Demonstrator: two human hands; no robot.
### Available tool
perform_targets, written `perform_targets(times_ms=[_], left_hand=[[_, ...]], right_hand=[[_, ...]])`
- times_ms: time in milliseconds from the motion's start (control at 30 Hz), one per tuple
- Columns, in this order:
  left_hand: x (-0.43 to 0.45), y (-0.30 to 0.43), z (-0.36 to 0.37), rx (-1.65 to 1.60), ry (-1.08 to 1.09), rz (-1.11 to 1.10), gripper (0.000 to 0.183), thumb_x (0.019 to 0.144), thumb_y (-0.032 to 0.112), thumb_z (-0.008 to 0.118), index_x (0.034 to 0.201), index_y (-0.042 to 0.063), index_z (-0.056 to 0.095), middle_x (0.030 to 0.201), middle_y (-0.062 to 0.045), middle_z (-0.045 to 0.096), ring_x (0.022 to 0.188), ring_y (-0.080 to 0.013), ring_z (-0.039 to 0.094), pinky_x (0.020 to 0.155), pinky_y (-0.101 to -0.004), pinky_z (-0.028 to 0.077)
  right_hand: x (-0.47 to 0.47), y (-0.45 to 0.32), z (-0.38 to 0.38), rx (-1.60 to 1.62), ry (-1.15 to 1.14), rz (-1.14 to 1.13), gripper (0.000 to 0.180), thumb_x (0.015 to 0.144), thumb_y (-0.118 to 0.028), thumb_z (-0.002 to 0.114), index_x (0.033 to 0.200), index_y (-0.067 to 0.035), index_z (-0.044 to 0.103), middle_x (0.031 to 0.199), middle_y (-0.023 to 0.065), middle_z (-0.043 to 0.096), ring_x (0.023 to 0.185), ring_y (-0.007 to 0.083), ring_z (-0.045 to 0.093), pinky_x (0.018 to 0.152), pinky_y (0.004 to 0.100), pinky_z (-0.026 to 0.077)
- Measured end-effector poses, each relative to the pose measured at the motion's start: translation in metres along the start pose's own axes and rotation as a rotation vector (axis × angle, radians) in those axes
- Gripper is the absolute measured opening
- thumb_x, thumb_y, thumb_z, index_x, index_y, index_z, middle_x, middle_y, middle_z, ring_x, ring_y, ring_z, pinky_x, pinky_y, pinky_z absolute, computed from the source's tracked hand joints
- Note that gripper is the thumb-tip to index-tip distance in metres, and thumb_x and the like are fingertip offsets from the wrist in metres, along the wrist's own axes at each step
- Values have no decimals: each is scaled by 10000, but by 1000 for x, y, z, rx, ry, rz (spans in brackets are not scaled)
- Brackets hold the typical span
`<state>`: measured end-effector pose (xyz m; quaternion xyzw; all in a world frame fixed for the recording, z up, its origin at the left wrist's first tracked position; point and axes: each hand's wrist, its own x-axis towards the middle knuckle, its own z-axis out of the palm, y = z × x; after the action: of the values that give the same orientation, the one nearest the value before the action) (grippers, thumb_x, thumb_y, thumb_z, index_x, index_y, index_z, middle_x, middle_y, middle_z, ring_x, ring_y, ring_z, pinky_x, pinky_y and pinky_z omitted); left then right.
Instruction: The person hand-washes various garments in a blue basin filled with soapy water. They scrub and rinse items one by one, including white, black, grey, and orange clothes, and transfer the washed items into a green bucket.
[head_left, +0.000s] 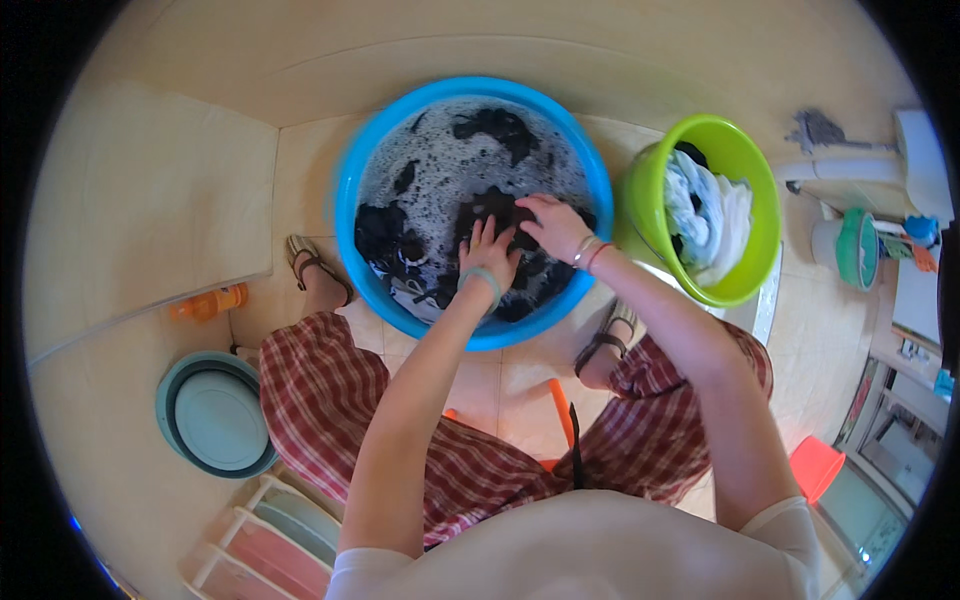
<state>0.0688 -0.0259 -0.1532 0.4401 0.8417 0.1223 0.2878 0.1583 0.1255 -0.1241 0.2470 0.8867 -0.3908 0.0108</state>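
Observation:
A round blue plastic basin stands on the tiled floor before me, filled with sudsy water and dark wet laundry. My left hand rests with fingers spread against dark cloth in the middle of the basin. Just to its right, my right hand bends its fingers over the same dark area; whether they pinch any fabric cannot be made out. Dark pieces also show through the foam at the far side, and a pale grey item lies at the near left rim.
A lime-green bucket holding white, light blue and dark clothes stands right of the basin. At left are an orange bottle, a grey-green collapsible basin and a white rack. A red container sits at lower right.

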Motion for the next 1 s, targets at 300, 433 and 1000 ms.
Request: perform_targets(times_ms=[300, 433, 1000], left_hand=[[-38, -51, 10, 190, -434, -86, 447, 941, 294, 506, 1385, 292, 453, 1535, -98, 305, 1386, -333, 317, 1107, -598, 200], [-38, -51, 24, 153, -399, -53, 424, 924, 248, 516, 1347, 260, 485, 1489, -100, 367, 1320, -335, 402, 1063, -581, 257], [59, -31, -34, -1708, 85, -568, 661, 941, 575, 474, 1502, 291, 266, 1557, -90, 205, 1389, -288, 272, 940, -550, 436]], right_hand=[[93, 1, 46, -336, 140, 195, 802, 774, -213, 742, 1445, -261, 306, 1537, 166, 185, 1330, 414, 351, 991, 523, 423], [112, 44, 57, -198, 54, 278, 842, 796, -257, 737, 1468, -177, 237, 1372, 264, 416, 1138, 440, 535, 906, 486, 488], [25, -121, -84, 1129, 230, 116, 320, 873, -132, 710, 1137, 27, 621, 1027, 38, 665, 891, 90, 608, 788, 248, 502]])
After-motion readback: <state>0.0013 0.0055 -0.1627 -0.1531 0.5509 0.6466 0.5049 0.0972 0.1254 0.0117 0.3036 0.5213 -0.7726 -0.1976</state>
